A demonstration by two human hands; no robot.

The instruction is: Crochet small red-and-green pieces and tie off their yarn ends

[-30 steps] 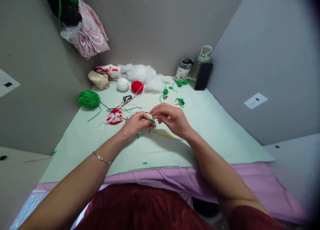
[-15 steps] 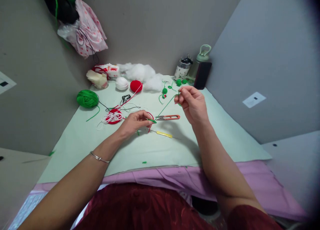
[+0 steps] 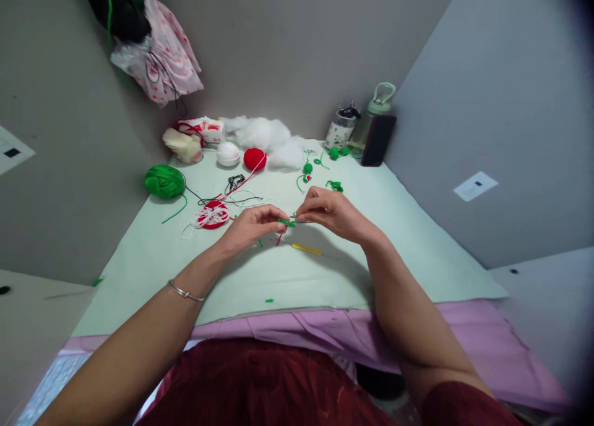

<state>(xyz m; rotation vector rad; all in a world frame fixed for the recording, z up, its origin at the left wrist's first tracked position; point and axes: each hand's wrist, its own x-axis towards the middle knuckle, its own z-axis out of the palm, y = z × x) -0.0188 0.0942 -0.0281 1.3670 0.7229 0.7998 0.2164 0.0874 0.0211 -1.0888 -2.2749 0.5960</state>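
Note:
My left hand (image 3: 260, 221) is closed in a pinch on a small green crocheted piece (image 3: 286, 222), which sticks out past the thumb and forefinger. Right beside it, my right hand (image 3: 329, 211) pinches a bit of green yarn (image 3: 294, 216) at its fingertips. Whether a needle is in that pinch, I cannot tell. A red strand (image 3: 279, 239) hangs below the left fingers. Beneath the hands lies a crochet hook with a yellow handle (image 3: 306, 248). The orange thread snips are mostly hidden behind my right hand.
Left on the table are a green yarn ball (image 3: 164, 182) and a red disc wound with white yarn (image 3: 213, 215). Behind sit white (image 3: 228, 154) and red (image 3: 255, 159) balls and white stuffing (image 3: 264, 134). Small green pieces (image 3: 308, 168), a bottle (image 3: 381, 101) and a phone (image 3: 378, 141) stand back right.
My right hand has come down and left, from holding the green strand stretched up to beside the left fingertips. A green yarn bundle it covered now shows. My left hand stays nearly still.

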